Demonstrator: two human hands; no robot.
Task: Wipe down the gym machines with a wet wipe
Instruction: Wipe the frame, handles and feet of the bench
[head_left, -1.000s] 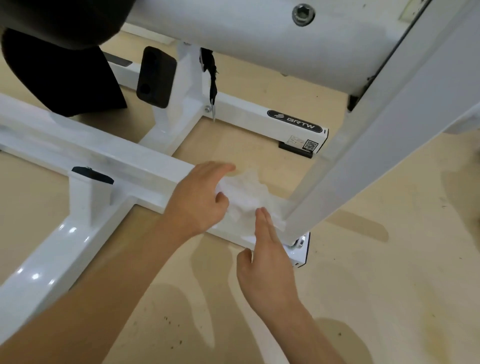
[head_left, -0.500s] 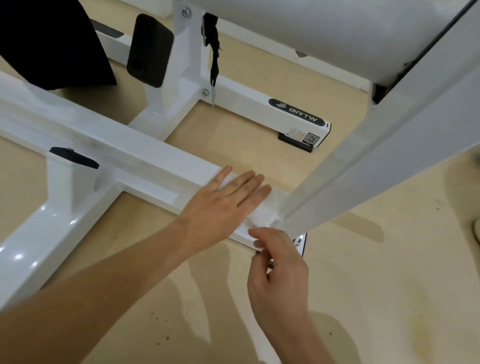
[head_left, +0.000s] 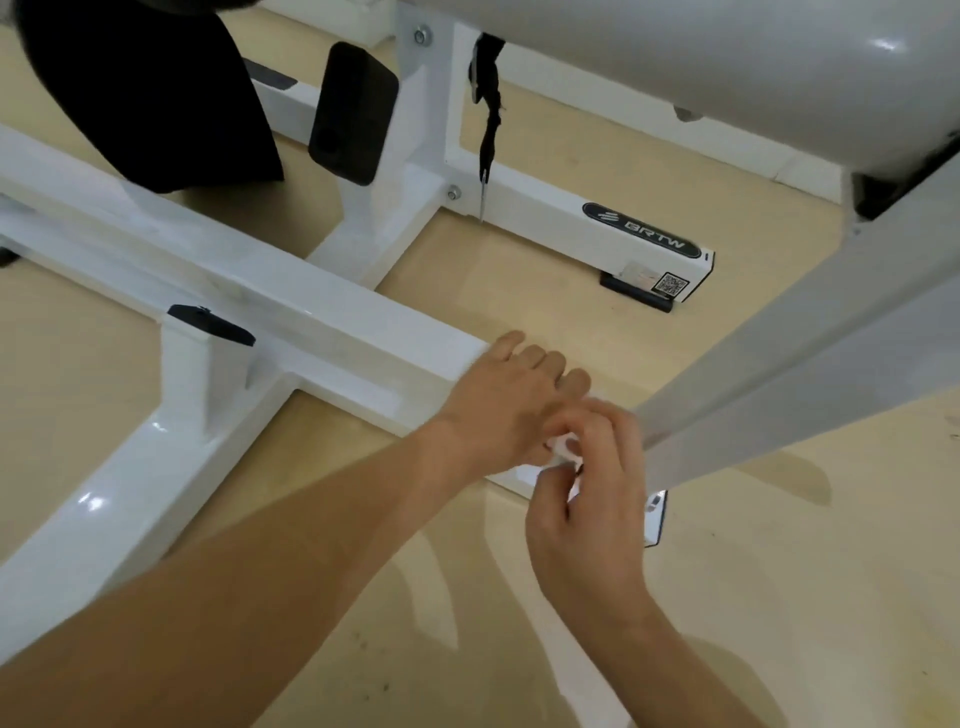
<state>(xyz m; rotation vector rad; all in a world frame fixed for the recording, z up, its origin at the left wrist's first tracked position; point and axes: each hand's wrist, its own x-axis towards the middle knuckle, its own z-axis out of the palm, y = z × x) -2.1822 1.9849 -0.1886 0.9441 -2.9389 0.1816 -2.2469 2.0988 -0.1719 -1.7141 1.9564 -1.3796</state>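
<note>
The white gym machine's floor beam runs from the left edge to its end cap near the middle. Both hands meet at that end. My left hand lies on the beam with its fingers curled down over the wet wipe. Only a small white scrap of the wipe shows between the two hands. My right hand comes in from below and pinches that scrap between thumb and fingertips. A slanted white post rises from the beam just right of the hands.
A second white rail with a BRTW label lies on the tan floor behind. A black pad and a hanging black strap sit further back. A large white housing overhangs at the top, and a cross beam branches toward me.
My left hand went from flat fingers pressing the wipe to curled fingers over it. My right hand moved up and closed its fingertips on the wipe's near edge.
</note>
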